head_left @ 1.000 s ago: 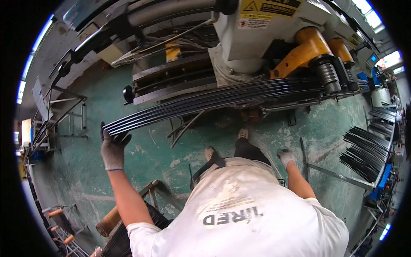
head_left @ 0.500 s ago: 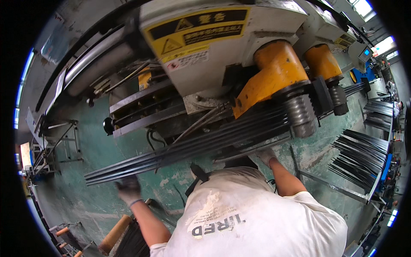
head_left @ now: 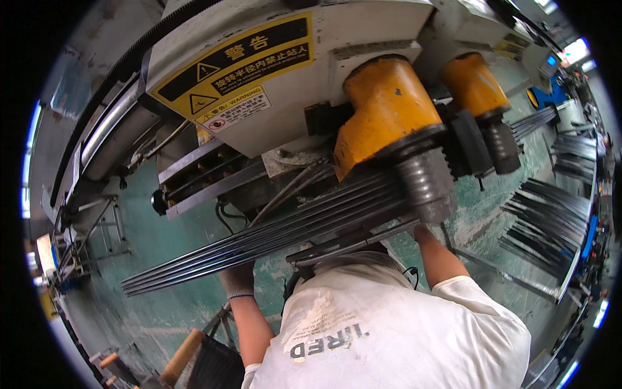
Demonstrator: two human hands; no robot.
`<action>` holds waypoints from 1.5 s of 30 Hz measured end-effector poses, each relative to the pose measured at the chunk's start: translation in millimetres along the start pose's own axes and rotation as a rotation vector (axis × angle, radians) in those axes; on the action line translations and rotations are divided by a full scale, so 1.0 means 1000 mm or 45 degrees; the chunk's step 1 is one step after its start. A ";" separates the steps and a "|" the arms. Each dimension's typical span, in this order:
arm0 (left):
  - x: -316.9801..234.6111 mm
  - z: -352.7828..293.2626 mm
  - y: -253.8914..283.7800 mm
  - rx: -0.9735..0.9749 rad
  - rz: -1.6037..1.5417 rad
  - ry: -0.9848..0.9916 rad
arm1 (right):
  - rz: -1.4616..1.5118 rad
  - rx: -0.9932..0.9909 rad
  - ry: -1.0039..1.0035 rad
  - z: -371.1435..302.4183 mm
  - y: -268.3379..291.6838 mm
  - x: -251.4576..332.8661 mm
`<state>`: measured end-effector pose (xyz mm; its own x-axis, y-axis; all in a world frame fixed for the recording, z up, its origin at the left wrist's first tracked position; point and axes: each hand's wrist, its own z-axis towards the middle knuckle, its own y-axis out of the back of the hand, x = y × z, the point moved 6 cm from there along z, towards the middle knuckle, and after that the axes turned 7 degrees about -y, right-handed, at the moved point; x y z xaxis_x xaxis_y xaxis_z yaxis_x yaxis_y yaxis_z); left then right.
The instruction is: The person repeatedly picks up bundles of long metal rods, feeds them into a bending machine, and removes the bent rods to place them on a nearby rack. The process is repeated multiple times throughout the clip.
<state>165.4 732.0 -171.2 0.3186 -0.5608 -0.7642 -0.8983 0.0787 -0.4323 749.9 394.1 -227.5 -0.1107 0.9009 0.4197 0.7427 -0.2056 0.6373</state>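
Observation:
Several long dark metal tubes (head_left: 194, 266) slant across the view, fanned out at their left ends. Their right ends run in beneath the ribbed metal cylinder (head_left: 427, 185) under the orange machine head (head_left: 392, 104). At the lower edge of the tubes is my left hand (head_left: 237, 280), in a grey glove; the tubes hide its fingers, so its grip does not show. My right hand (head_left: 422, 233) reaches in just below the ribbed cylinder, mostly hidden at the end of a spring-like coiled bar (head_left: 356, 245). Whether it holds anything cannot be seen.
The large pale machine body (head_left: 298, 123) with yellow warning labels overhangs the tubes. A second orange head (head_left: 476, 84) stands farther right. Bundles of dark rods (head_left: 547, 223) rest on a metal rack at right. Lower left is a stand with a tan roller (head_left: 182, 358).
My left hand has moved right along the tubes and in under them. My right hand has shifted slightly right and is now more hidden. The machine appears farther left in view.

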 end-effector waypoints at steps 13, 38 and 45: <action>-0.059 -0.019 -0.049 0.829 -0.445 -0.071 | -0.040 -0.193 -0.400 -0.187 -0.036 -0.103; -0.308 -0.164 -0.201 -0.523 0.767 -1.679 | -0.189 -1.215 0.187 -0.116 0.457 0.114; -0.424 -0.151 -0.243 -0.360 1.293 -2.000 | -0.312 -1.523 0.207 -0.125 0.535 0.147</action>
<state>202.8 826.3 329.8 -0.4887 0.7758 -0.3991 -0.8621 -0.3592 0.3574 1048.9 368.5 255.6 -0.3063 0.9246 0.2265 -0.3722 -0.3353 0.8655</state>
